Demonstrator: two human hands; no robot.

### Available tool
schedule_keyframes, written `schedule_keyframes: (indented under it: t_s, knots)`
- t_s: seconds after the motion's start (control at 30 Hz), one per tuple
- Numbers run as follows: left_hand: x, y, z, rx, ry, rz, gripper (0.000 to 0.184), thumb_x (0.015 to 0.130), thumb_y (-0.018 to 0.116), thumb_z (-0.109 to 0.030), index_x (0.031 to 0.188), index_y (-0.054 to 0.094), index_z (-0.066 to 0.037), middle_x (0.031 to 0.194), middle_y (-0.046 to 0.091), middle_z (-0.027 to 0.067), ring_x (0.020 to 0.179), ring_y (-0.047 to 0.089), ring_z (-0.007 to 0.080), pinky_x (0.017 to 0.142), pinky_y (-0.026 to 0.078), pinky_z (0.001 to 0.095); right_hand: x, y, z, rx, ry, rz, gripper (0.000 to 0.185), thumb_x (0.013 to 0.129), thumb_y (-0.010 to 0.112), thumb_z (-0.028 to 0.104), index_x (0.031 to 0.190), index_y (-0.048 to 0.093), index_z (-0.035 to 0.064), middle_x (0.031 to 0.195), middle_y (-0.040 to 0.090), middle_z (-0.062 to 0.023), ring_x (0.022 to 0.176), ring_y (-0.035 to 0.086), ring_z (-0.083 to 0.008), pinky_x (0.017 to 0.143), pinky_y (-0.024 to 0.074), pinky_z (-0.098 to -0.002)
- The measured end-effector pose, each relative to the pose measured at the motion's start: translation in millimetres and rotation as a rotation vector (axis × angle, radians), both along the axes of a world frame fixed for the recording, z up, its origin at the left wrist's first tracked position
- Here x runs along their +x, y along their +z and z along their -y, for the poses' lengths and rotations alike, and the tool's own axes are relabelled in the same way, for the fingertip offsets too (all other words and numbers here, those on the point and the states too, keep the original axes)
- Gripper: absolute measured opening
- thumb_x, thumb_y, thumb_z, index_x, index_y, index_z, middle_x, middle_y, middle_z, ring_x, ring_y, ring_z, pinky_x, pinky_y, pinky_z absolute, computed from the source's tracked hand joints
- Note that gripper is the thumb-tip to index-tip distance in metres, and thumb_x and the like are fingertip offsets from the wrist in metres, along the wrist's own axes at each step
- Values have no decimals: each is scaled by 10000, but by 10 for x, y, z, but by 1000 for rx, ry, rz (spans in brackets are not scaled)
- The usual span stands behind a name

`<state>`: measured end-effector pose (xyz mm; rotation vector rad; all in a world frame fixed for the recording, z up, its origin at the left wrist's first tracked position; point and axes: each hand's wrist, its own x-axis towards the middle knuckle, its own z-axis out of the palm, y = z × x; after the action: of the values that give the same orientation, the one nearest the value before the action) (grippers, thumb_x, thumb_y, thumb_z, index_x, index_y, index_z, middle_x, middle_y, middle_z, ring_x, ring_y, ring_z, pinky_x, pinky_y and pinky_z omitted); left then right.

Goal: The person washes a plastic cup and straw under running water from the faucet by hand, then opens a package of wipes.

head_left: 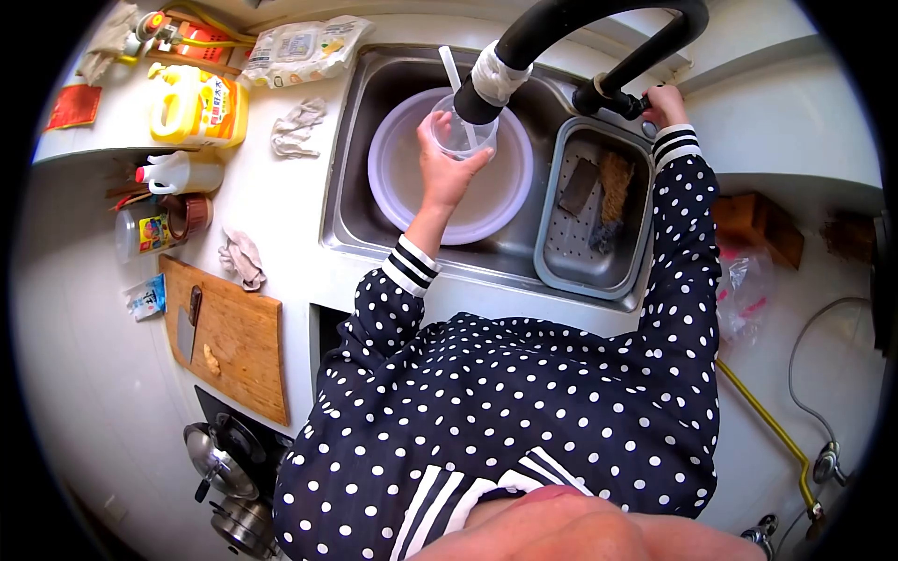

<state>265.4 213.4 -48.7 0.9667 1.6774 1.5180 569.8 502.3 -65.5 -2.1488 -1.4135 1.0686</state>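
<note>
My left hand [446,173] is closed around a clear plastic cup [482,145], held under the mouth of the black faucet [552,37]. A white stick-like utensil [449,65] stands in the cup and leans out past its rim. Below the cup, a pale lavender basin [382,182] with cloudy water sits in the steel sink [341,201]. My right hand [665,106] grips the faucet handle [641,105] at the back right of the sink; its fingertips are partly hidden. Whether water is running into the cup, I cannot tell.
A grey drain basket [546,234] holds a dark sponge and a brown scrubber. Left of the sink lie rags [299,128], a wipes pack [304,47], a yellow jug [201,107] and a white bottle [187,173]. A knife [190,323] rests on the wooden cutting board [248,346].
</note>
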Motion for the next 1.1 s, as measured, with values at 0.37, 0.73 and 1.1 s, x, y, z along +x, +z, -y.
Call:
schedule_keyframes:
  t_s: [0.37, 0.73, 1.1]
  knots:
    - [70, 77, -5, -7, -4, -80, 818, 583, 779, -109, 1237, 293, -35, 1206, 434, 163, 1155, 427, 285, 969, 355, 367, -319, 274, 42, 67, 262, 438, 240, 688, 480, 133, 791, 642, -10, 744, 643, -179, 647, 648, -281, 628, 486, -343]
    - [121, 42, -88, 35, -15, -38, 842, 582, 784, -120, 1248, 280, -20, 1210, 422, 162, 1143, 424, 267, 957, 357, 355, -155, 46, 202, 239, 143, 351, 248, 802, 476, 184, 822, 607, -25, 769, 616, -161, 564, 617, -228, 571, 507, -335]
    - [100, -9, -136, 59, -13, -31, 852, 578, 789, -137, 1247, 277, -10, 1199, 427, 169, 1117, 440, 260, 943, 367, 352, -71, 152, 85, -87, 11, -76, 180, 795, 469, 133, 788, 618, 31, 774, 562, -96, 589, 556, -191, 471, 484, -256]
